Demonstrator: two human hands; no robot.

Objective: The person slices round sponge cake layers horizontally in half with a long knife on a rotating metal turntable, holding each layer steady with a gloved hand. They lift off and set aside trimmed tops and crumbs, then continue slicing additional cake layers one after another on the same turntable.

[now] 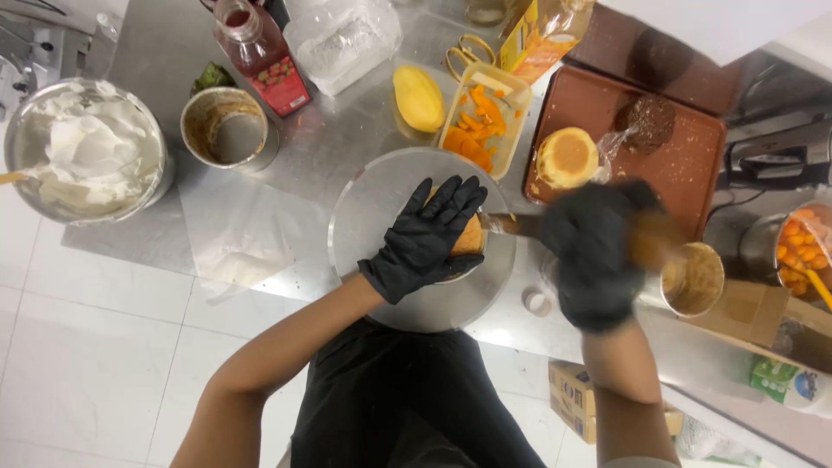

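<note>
— What's the surface like from where you're watching?

— I see a steel worktop [347, 130] over a pale tiled floor [95, 347]. Far left stands a metal bowl [22, 130] of white cream, then an empty tin [227, 128], a red bottle [260, 56] and a clear bag of white powder [342, 35]. A sheet of plastic wrap [238, 238] lies flat in front of the tin.

— And in the middle?

— A round metal turntable [381, 195] with a golden sponge cake [470, 236] on it. My left hand [425, 238], in a black glove, lies flat on top of the cake, fingers spread wide. Behind it sit a whole mango [419, 98] and a tub of cut mango [481, 121].

— The right hand?

— My right hand [598, 251], also gloved, is blurred; it is closed round the handle of a knife [511, 225] whose blade meets the cake's side. Just beside it stands a tin of brown paste [693, 279].

— Further right?

— A brown tray [685, 165] holds a second sponge [566, 158] and a dark cake [650, 120]. At the edge is a pot of orange pieces [797, 247], with cardboard boxes [572, 394] lower down.
</note>
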